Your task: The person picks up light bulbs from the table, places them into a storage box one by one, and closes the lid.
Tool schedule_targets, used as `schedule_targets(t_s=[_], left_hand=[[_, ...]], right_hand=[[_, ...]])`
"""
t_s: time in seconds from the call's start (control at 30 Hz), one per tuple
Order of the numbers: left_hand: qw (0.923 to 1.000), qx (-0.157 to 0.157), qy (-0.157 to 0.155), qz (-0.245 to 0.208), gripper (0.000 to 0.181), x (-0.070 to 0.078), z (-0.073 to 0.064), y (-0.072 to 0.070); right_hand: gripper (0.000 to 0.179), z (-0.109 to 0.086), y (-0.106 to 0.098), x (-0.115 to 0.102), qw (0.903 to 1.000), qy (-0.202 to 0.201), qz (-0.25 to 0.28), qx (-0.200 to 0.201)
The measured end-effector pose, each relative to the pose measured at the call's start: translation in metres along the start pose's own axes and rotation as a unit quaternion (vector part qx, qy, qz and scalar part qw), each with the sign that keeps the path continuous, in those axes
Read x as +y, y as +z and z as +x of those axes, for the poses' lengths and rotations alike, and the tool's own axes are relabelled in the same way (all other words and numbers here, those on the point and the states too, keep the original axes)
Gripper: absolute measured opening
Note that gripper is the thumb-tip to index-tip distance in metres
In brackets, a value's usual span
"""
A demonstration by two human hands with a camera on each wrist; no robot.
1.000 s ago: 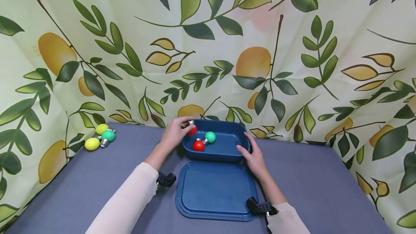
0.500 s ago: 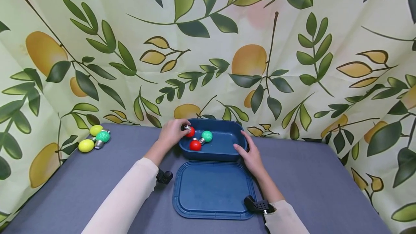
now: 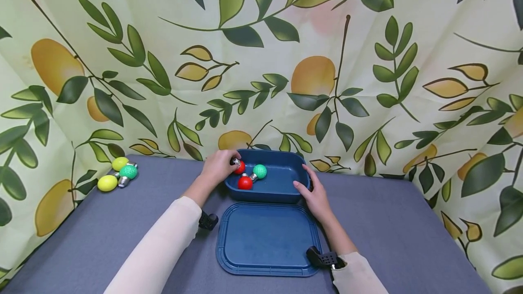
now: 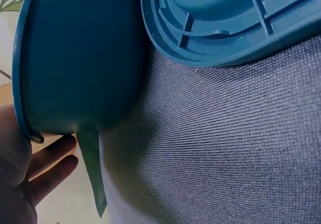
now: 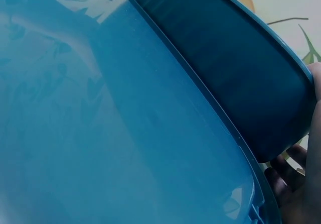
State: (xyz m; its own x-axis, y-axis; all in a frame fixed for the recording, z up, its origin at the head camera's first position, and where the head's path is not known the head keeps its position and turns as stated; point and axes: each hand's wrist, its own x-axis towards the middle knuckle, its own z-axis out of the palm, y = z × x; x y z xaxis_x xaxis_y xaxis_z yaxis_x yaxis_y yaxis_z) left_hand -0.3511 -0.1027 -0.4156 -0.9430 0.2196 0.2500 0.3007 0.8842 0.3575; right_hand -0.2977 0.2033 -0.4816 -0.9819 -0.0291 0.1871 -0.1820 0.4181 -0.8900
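My left hand reaches over the left end of a blue plastic box, thumb and forefinger at the silver base of a red light bulb. In the left wrist view its other fingers lie outside the box wall. A second red bulb and a textured green bulb lie on the box floor. My right hand grips the box's right end, thumb over the rim and fingers outside. The blue lid lies flat just in front of the box.
At the far left of the grey cloth-covered table sits a cluster of bulbs, among them a yellow bulb and a green bulb. A leaf-and-fruit patterned curtain rises right behind the box.
The red bulb at my left fingers has gone lower into the box and tipped, its base turning from upward to leftward. My right hand stays on the box. The head view has shifted slightly.
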Motion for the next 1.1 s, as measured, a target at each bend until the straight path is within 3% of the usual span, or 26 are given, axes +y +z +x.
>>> schedule_targets(t_s=[0.23, 0.53, 0.83, 1.1], left_hand=[[0.9998, 0.000, 0.000, -0.019, 0.036, -0.003, -0.001, 0.000], [0.9996, -0.021, 0.003, -0.016, 0.037, 0.000, -0.008, -0.008], [0.9990, 0.005, -0.013, -0.043, 0.034, 0.002, -0.024, -0.013], [0.9924, 0.035, -0.033, -0.113, 0.033, 0.000, -0.035, -0.026]], right_hand=[[0.068, 0.000, 0.001, 0.000, 0.9999, -0.004, 0.009, 0.003], [0.067, 0.000, 0.001, -0.001, 0.9999, -0.006, 0.012, 0.002], [0.067, 0.000, 0.000, -0.001, 1.0000, -0.002, 0.004, 0.001], [0.066, 0.000, -0.001, -0.003, 1.0000, 0.000, 0.000, -0.003]])
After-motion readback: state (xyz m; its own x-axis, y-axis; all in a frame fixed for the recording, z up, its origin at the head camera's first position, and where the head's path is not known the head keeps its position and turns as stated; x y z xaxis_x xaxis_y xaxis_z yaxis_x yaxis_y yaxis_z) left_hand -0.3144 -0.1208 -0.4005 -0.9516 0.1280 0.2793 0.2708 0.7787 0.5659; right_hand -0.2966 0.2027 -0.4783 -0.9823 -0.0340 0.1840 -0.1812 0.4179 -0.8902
